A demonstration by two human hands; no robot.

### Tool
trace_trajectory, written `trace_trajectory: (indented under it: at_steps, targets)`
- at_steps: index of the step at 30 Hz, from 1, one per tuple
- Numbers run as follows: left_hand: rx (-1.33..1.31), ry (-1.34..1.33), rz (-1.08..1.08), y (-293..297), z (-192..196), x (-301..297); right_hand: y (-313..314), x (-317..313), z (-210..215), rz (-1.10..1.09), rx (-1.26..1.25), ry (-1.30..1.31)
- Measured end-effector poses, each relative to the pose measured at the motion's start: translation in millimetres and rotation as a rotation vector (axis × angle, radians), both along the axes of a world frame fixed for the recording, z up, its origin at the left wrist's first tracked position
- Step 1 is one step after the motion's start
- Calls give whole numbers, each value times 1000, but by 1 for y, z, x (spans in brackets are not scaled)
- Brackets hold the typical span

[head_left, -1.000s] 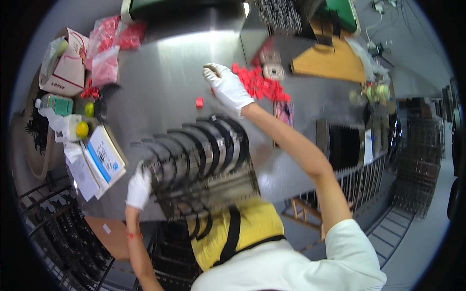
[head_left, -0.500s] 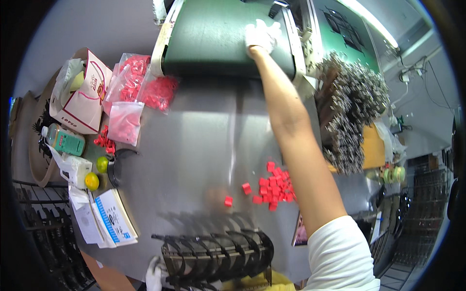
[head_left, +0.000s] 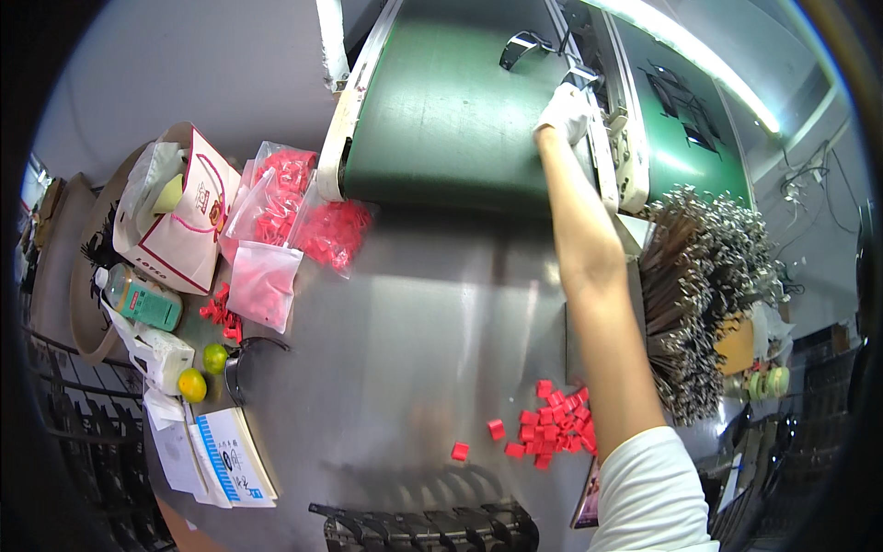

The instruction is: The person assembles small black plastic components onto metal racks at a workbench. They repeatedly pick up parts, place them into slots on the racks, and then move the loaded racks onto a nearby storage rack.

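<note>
My right hand (head_left: 565, 114), in a white glove, reaches far out over the right edge of the green conveyor belt (head_left: 432, 120). Its fingers are closed at a dark curved piece (head_left: 579, 76) that looks like sunglasses; the grip is partly hidden. Another such black piece (head_left: 522, 50) lies on the belt just left of it. My left hand is out of the picture. At the near edge a rack (head_left: 423, 532) holds several black curved pieces in a row. Small red clips (head_left: 552, 425) lie heaped on the grey table (head_left: 386, 368), left of my right forearm.
Bags of red parts (head_left: 264, 285), a paper bag (head_left: 175, 216), a bottle (head_left: 143, 299), two green-yellow fruits (head_left: 192, 385) and a notebook (head_left: 235, 455) line the left side. A dense bundle of thin metal-tipped rods (head_left: 708, 285) stands to the right of my arm.
My right hand has moved right across the belt, from spread fingers to closed at the dark piece. The view has tilted up, and my left hand has dropped out of it.
</note>
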State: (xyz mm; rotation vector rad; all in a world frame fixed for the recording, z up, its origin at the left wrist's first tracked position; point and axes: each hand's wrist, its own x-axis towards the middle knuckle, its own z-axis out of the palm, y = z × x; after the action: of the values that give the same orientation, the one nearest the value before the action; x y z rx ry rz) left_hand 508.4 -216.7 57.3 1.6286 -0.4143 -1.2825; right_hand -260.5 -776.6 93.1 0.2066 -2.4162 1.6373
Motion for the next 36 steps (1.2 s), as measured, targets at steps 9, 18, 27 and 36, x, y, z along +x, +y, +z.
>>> trace_trajectory:
  at_steps: [9, 18, 27, 36]
  targets:
    - [-419, 408, -114, -147, 88, -98, 176, 280, 46, 716, -667, 201]
    - [-348, 427, -448, -123, 186, -212, 541, 408, 152, 1888, 370, -8]
    - [-590, 197, -927, 16, 141, -173, 659, 433, 131, 1316, 194, -232]
    - [-196, -52, -1001, 55, 142, -50, 704, 443, 1, 1120, 661, -556]
